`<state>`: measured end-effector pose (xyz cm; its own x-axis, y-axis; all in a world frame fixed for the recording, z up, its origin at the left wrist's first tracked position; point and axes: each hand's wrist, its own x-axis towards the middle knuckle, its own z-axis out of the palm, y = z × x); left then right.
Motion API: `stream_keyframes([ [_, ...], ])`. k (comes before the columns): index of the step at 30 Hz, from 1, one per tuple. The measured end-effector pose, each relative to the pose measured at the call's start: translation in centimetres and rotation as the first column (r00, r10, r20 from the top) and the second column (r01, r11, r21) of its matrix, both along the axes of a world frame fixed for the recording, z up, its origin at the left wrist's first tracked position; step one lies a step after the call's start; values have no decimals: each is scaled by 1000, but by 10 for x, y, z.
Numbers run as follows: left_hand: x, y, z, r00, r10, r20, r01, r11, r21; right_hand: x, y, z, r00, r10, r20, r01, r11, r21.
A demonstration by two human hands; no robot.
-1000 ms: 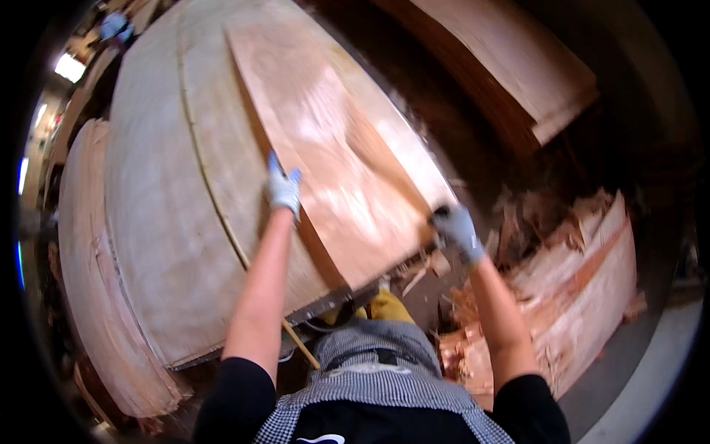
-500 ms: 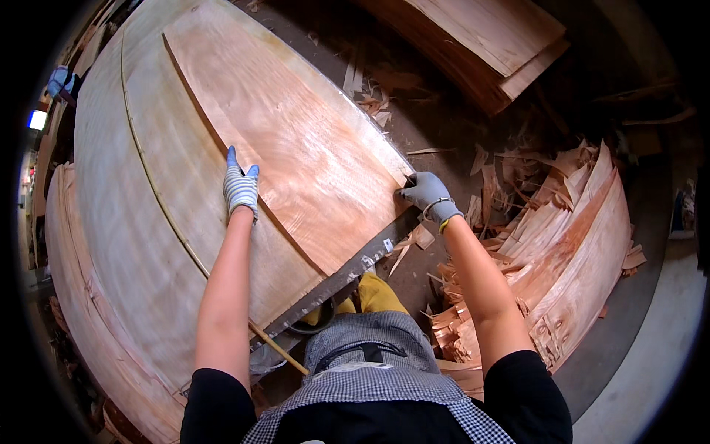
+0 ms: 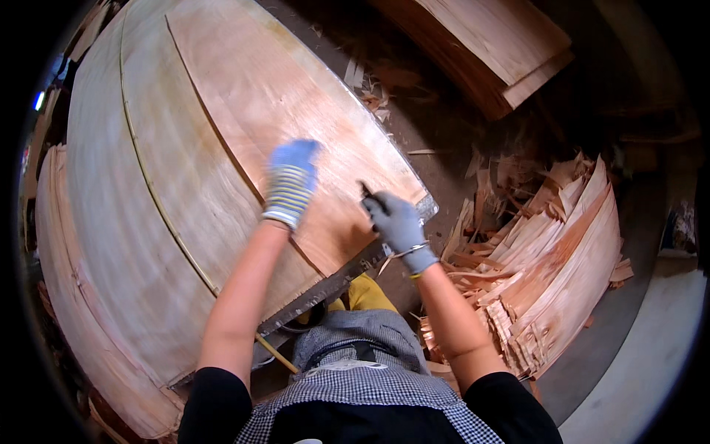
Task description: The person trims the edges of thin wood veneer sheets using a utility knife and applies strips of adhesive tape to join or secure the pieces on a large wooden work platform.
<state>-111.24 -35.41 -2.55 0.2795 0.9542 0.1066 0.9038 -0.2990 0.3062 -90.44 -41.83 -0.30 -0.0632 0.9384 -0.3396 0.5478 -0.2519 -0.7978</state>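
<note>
A reddish wood veneer sheet point(image 3: 244, 81) lies on top of wider, paler veneer point(image 3: 174, 148) on the bench. Over the reddish sheet is my left hand point(image 3: 291, 177), in a blue-and-white striped glove; motion smears its fingers. My right hand point(image 3: 401, 226), in a grey glove, is closed around a small dark tool point(image 3: 364, 190) near the sheet's near right corner. The tool points up and left; blur hides its exact kind. Left of the reddish sheet, a thin yellowish rod point(image 3: 154, 194) runs lengthwise over the pale veneer and past the near edge.
Broken veneer is heaped in a large pile point(image 3: 551, 274) on the right. A stack of veneer sheets point(image 3: 495, 44) stands at the far right. Scraps litter the dark floor point(image 3: 444, 177) between. More veneer point(image 3: 81, 296) hangs along the bench's left side.
My left hand has left the reddish sheet's left edge and moved right. My right hand has come away from the right corner, inward and nearer, and the dark tool now shows in it.
</note>
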Motion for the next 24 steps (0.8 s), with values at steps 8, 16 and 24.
stream_keyframes([
  [8, -66, 58, -51, 999, 51, -5, -50, 988, 147, -22, -6, -38, 959, 69, 275, -74, 997, 7],
  [16, -51, 62, -44, 988, 145, 62, -148, 987, 57, -157, 133, -24, 834, 193, 518, -185, 980, -69],
  [24, -55, 54, -42, 996, 91, -7, -91, 995, 41, -96, 6, -13, 702, 490, 516, -377, 871, -315],
])
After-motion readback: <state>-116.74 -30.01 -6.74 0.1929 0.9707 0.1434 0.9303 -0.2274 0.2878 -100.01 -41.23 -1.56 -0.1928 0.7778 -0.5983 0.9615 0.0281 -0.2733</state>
